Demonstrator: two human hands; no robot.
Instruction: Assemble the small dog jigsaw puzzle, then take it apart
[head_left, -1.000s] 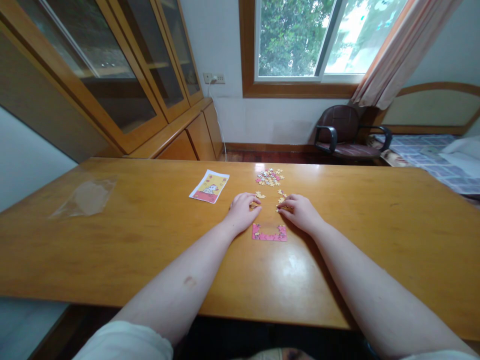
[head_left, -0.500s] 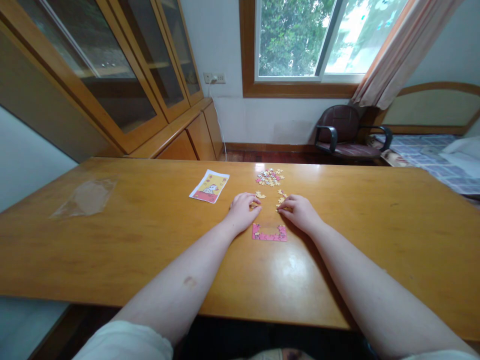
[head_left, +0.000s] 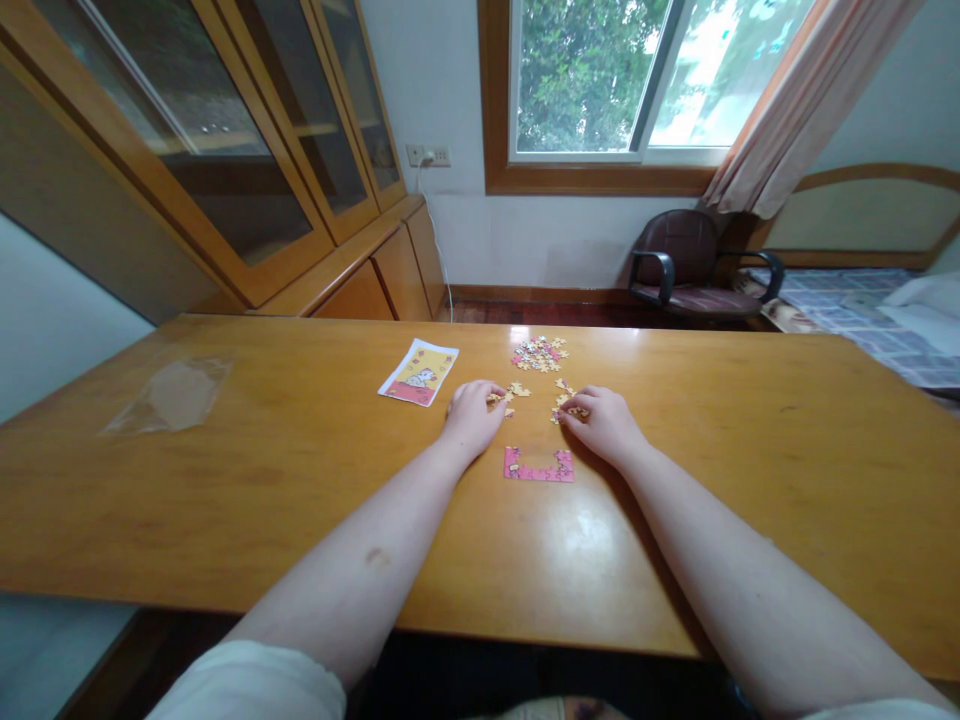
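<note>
My left hand (head_left: 474, 415) rests on the table with fingers curled around a yellow puzzle piece (head_left: 493, 400); other yellow pieces (head_left: 517, 390) lie just past its fingertips. Opposite it, my right hand (head_left: 600, 422) has its thumb and fingers drawn together on a yellow puzzle piece (head_left: 577, 410), partly hidden by the fingers. A short column of loose pieces (head_left: 562, 392) lies beside those fingertips. Nearer to me, between the two forearms, sits a joined pink U-shaped puzzle section (head_left: 538, 474). Beyond both hands is a heap of mixed pieces (head_left: 540, 353).
A picture card (head_left: 420, 372) with a yellow and pink print lies left of the pieces. Farther left is a clear plastic bag (head_left: 176, 395) on the wooden table (head_left: 300, 500). Past the table stand a glass-door cabinet (head_left: 225, 150), an armchair (head_left: 679, 260) and a bed (head_left: 862, 310).
My left hand has shifted a little to the left, uncovering pieces by its fingertips. The right hand has stayed nearly in place, its fingers slightly moved among the pieces.
</note>
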